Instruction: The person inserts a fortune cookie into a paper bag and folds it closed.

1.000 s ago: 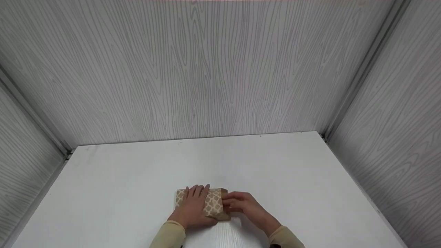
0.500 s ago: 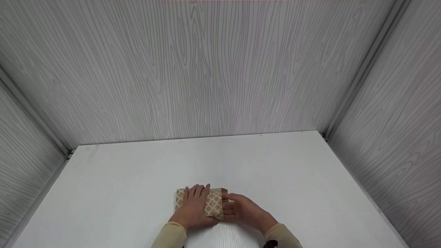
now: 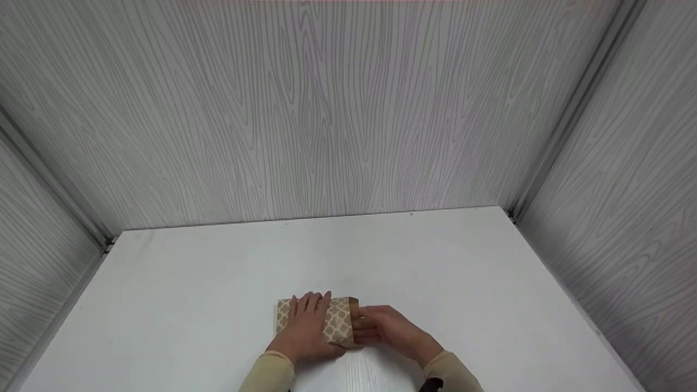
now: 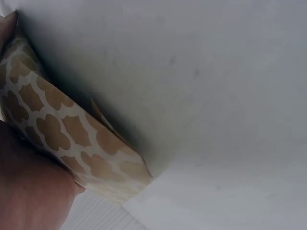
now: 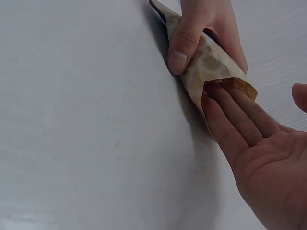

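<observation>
A small paper bag (image 3: 338, 325), tan with a pale lattice pattern, lies on the white tabletop with its open end to the right. My left hand (image 3: 306, 333) rests on top of it, the fingers extended across the paper. My right hand (image 3: 400, 333) stands at the bag's mouth. In the right wrist view, straight fingers (image 5: 244, 120) reach into the bag's opening, so their tips are hidden. The left hand (image 5: 211, 21) presses the bag there too. A loose paper edge of the bag (image 4: 103, 160) shows in the left wrist view.
The white tabletop (image 3: 218, 272) stretches around the hands. Grey wood-grain panels stand at the back (image 3: 326, 120), the left (image 3: 38, 261) and the right (image 3: 626, 218).
My right hand has turned and its fingers have straightened at the bag's mouth. The left hand and the bag have stayed nearly in place.
</observation>
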Motion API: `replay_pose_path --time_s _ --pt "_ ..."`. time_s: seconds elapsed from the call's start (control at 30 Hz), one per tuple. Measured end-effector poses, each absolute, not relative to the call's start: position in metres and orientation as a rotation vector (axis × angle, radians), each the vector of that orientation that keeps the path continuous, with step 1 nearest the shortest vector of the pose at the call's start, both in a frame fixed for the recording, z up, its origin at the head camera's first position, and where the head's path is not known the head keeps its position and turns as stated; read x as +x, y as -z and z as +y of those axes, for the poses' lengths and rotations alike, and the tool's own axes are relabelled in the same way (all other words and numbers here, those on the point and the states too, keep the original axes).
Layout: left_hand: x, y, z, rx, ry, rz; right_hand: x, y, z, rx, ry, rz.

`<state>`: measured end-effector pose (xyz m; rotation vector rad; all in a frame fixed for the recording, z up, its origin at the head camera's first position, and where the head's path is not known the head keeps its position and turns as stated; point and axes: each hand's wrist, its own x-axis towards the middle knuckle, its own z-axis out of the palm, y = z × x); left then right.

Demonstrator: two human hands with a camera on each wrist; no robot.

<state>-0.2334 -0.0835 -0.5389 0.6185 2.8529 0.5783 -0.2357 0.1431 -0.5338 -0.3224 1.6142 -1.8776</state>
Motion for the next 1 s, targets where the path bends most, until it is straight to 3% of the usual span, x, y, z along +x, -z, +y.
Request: replay_pose_path --time_s 0.5,1.0 --pt "-0.234 0.5431 -0.0823 0.622 -0.558 2.881 -0.2326 0.5327 0.1409 -0.199 1.925 1.502" --pt "-0.2361 0.5413 -0.0834 0.617 -0.599 2.846 -0.2304 0.5298 0.1459 -0.436 1.759 1.77"
